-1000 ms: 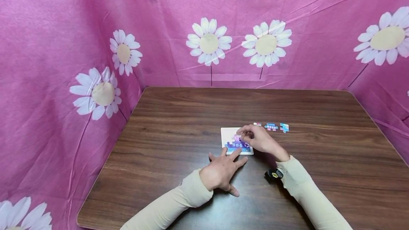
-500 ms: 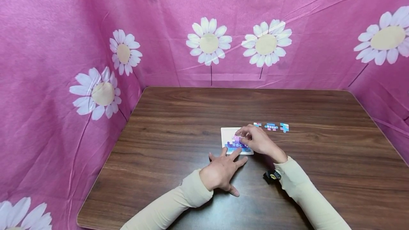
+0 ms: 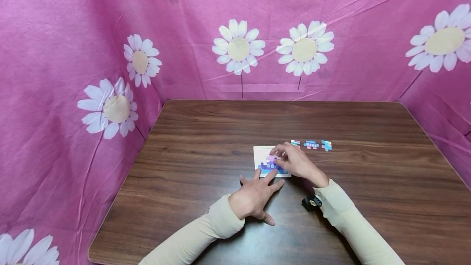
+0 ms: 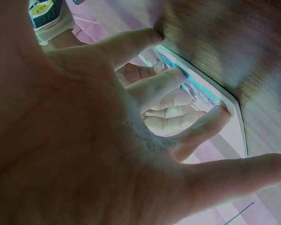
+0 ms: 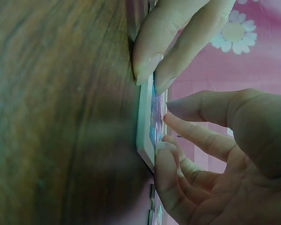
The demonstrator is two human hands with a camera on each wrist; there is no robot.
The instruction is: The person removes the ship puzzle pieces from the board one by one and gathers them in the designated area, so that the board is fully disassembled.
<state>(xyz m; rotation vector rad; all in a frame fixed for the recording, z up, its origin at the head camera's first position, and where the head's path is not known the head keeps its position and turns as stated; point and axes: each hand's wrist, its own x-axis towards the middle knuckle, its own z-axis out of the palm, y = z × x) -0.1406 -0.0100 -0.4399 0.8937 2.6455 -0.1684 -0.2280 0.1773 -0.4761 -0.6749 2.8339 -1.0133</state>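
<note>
A small white-framed jigsaw board lies flat on the table, partly filled with a purple and blue boat picture. My left hand has its fingers spread, some fingertips resting on the board's near edge, as the left wrist view also shows. Over the right side of the board, my right hand bends its thumb and fingers down to the picture. Thumb and index fingertips meet close at the surface, apparently pinching a puzzle piece that the hand mostly hides. The board's right part is covered by this hand.
Behind the right hand lie three loose jigsaw pieces: a corner-like one, a pink and blue one and a blue one. A brown wooden table carries everything. Pink flowered cloth hangs around its back and left.
My right hand has shifted slightly left over the board, its thumb moving further onto the picture. My left hand keeps its place. The head view has tilted a little.
</note>
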